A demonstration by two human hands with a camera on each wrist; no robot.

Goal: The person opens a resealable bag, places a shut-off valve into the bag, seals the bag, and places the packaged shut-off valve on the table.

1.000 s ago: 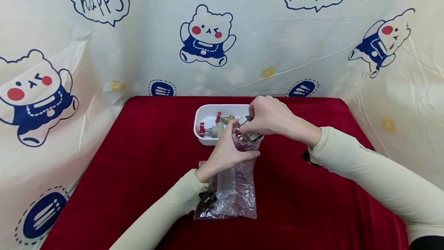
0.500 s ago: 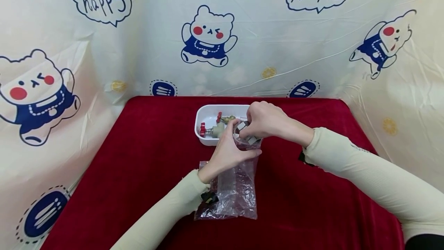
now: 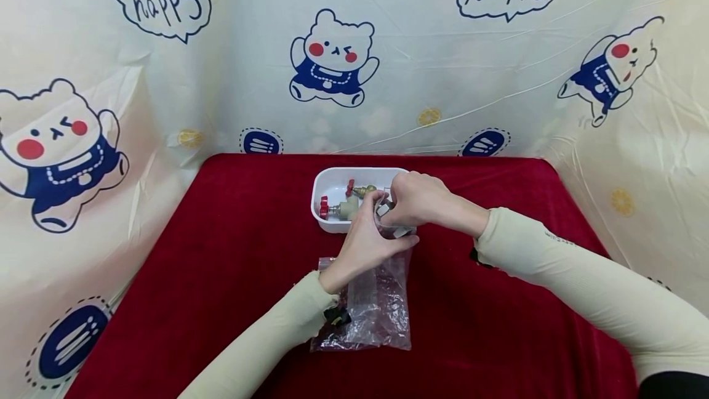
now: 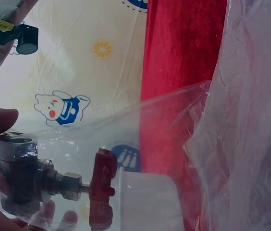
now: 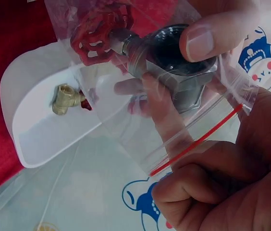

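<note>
A dark metal gate valve (image 5: 188, 91) with a red handwheel (image 5: 99, 38) sits inside a clear zip bag (image 5: 126, 127), handwheel first. My left hand (image 3: 362, 236) wraps the bag around the valve's body, its thumb (image 5: 205, 41) on one side and fingers showing through the plastic on the other. At the bag's mouth, by the red zip line, my right hand (image 3: 423, 199) reaches in and grips the valve. Its index finger (image 5: 162, 108) extends along the metal, while the other fingers (image 5: 188, 192) curl outside the mouth. In the left wrist view, the handwheel points down the bag.
Behind the left hand stands a white tray (image 3: 315, 208) holding a brass valve (image 3: 365, 190) and a grey-bodied valve (image 3: 346, 209), both with red handles. Crinkled clear plastic (image 3: 382, 313) lies on the red cloth (image 3: 232, 276) below the hands. Printed curtain (image 3: 232, 79) surrounds the table.
My right hand has moved down and slightly left, pushing the valve deeper into the bag, so less metal shows above the mouth. The left hand has stayed nearly still.
</note>
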